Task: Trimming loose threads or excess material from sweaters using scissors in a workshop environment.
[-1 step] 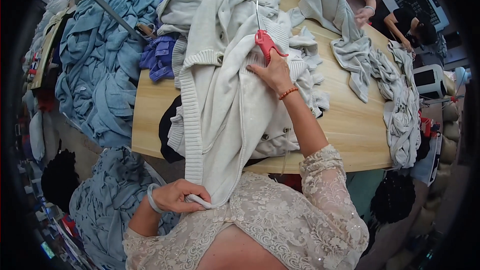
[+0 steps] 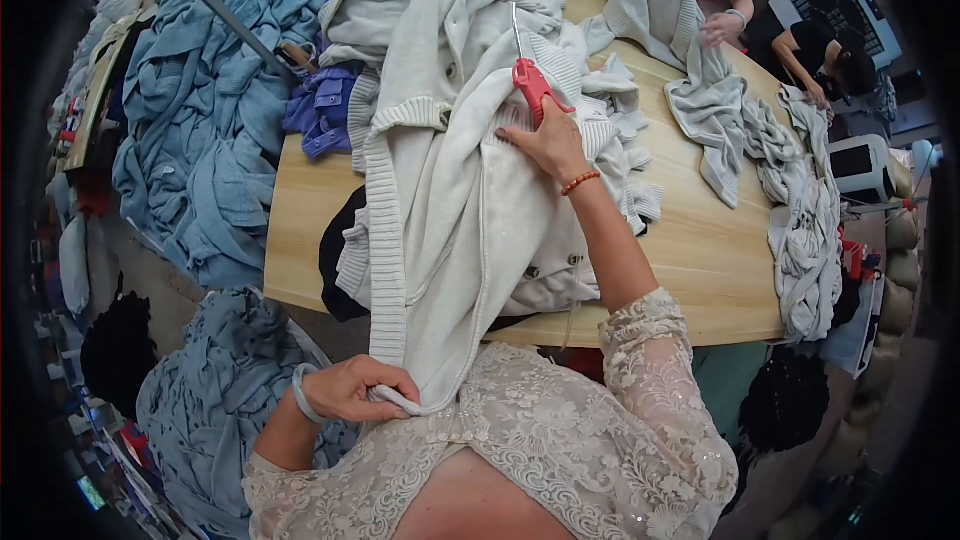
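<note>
A cream knit cardigan (image 2: pixel 450 200) hangs from the wooden table (image 2: pixel 700 250) down to my lap. My left hand (image 2: pixel 350 390), with a pale bangle on its wrist, grips the cardigan's ribbed lower hem at the table's near edge. My right hand (image 2: pixel 545 145), wearing an orange bead bracelet, rests on the cardigan further up. It holds red-handled scissors (image 2: pixel 533 85) whose blades point away from me over the knit. More cream garments are heaped under and behind the cardigan.
Blue garments (image 2: pixel 200 140) are piled to the left and by my knee. A purple garment (image 2: pixel 320 110) lies at the table's left. Pale grey-green knits (image 2: pixel 800 220) trail along the right edge. Another person's hand (image 2: pixel 720 28) holds a pale garment at the far side.
</note>
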`<state>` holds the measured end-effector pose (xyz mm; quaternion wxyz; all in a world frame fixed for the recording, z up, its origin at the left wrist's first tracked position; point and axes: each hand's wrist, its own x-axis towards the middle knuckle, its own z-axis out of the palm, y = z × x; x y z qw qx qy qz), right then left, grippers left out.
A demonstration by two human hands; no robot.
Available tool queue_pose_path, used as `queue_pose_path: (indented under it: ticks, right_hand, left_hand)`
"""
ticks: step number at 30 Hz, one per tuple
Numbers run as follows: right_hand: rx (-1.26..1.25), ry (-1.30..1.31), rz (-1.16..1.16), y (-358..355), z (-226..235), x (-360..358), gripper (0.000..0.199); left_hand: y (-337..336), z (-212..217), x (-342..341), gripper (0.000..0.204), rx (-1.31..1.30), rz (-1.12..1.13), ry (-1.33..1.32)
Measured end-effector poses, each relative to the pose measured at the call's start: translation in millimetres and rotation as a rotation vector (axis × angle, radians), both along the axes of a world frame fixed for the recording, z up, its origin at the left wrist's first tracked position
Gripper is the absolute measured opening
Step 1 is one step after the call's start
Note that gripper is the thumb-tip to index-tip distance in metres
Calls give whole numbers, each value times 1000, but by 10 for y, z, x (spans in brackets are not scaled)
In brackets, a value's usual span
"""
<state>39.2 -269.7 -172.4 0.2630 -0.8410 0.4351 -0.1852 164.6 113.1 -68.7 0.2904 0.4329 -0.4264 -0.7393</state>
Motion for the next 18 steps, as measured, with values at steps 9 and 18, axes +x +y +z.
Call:
queue_pose_path:
  ticks: [9, 18]
  right_hand:
    - [499, -361, 219, 71, 550, -1108, 26]
    - [103, -376, -137, -274, 659, -2574, 25]
  left_hand:
    - [289, -440, 253, 23, 148, 505, 37]
    - [-241, -1212, 686, 19, 159, 629, 13]
